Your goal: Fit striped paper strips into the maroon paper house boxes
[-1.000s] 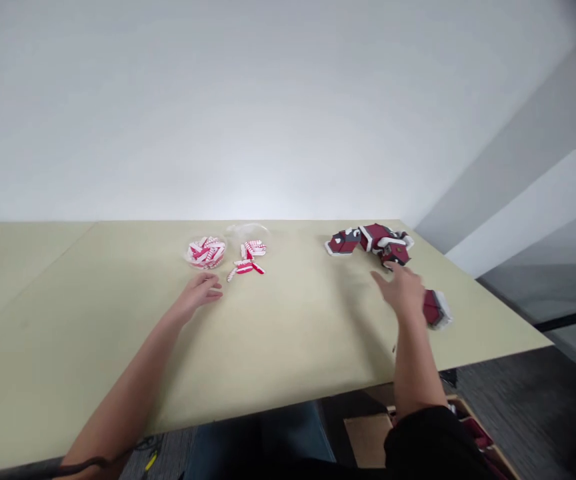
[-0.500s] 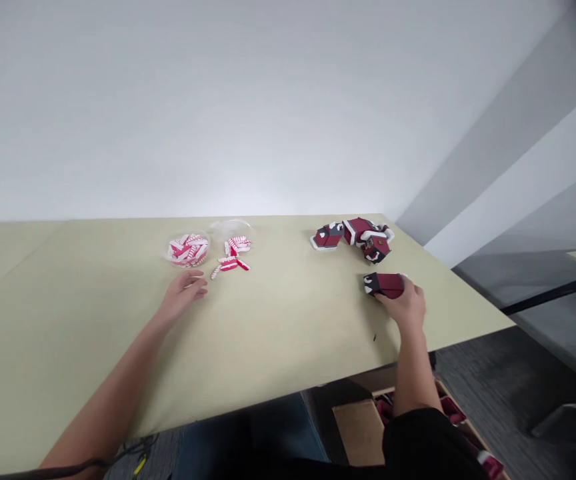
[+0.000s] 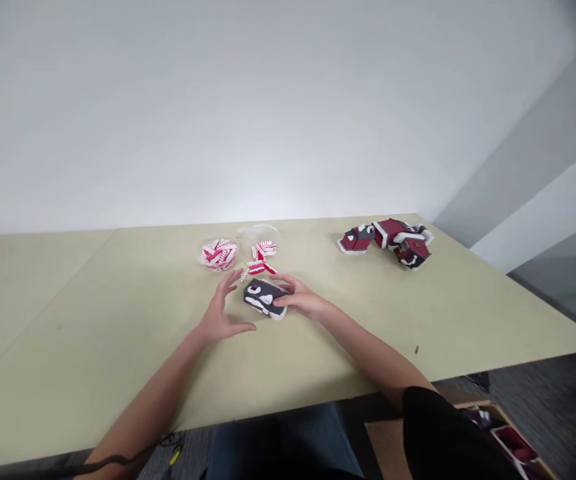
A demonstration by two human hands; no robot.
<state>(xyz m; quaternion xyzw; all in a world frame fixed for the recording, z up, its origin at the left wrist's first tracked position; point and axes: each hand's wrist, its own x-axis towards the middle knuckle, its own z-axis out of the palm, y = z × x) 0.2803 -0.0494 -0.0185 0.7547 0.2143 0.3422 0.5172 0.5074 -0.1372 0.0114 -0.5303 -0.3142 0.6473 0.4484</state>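
My right hand (image 3: pixel 298 297) grips a small dark box (image 3: pixel 261 291) with white patches and a white edge, fingers behind it and thumb on its near side. Just to its left, my left hand (image 3: pixel 221 312) is spread wide, thumb and fingers apart, with nothing in it. Beyond the hands sits a clear round tub (image 3: pixel 219 255) full of small red-and-white striped pieces. A second clear container (image 3: pixel 258 233) lies beside it, with more striped pieces (image 3: pixel 261 267) spilling onto the table in front.
Several maroon and dark boxes with white trim (image 3: pixel 393 237) lie in a group at the back right of the table (image 3: pixel 118 320). A tiny dark bit (image 3: pixel 417 350) lies near the front edge. Below, a cardboard carton (image 3: pixel 391 443) holds more maroon boxes.
My right hand has carried the box from the right side to the middle, turning its dark patterned face toward me. My left hand has spread open near it. The view has shifted left.
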